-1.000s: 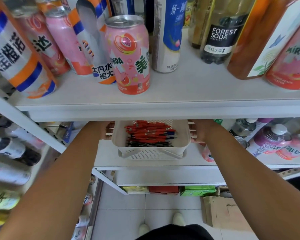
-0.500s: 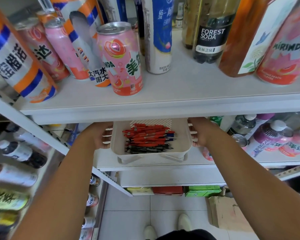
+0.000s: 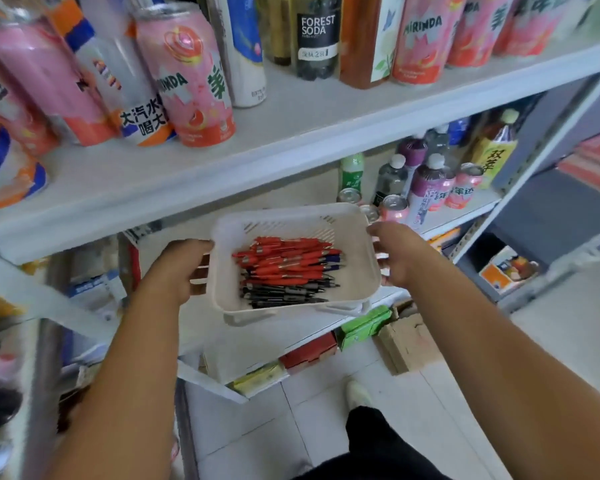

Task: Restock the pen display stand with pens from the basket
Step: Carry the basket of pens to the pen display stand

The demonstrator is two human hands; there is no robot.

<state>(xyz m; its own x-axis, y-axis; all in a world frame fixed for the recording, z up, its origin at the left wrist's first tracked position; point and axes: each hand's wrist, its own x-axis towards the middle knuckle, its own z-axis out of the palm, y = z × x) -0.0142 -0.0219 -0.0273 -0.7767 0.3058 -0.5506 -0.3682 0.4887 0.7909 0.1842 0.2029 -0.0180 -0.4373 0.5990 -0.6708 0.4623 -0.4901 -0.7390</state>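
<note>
The shallow white plastic basket [image 3: 355, 244] now sits nearer, clear of the white upper shelf [image 3: 291, 133]. Left hand [image 3: 175, 271] and right hand [image 3: 400, 254] grasp its sides. Red and black pens [image 3: 286, 271] lie inside.

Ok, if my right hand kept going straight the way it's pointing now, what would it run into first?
The basket: your right hand grips its right rim and points left across it. Just past that wall lie the pens, though depth is hard to judge here.
</note>
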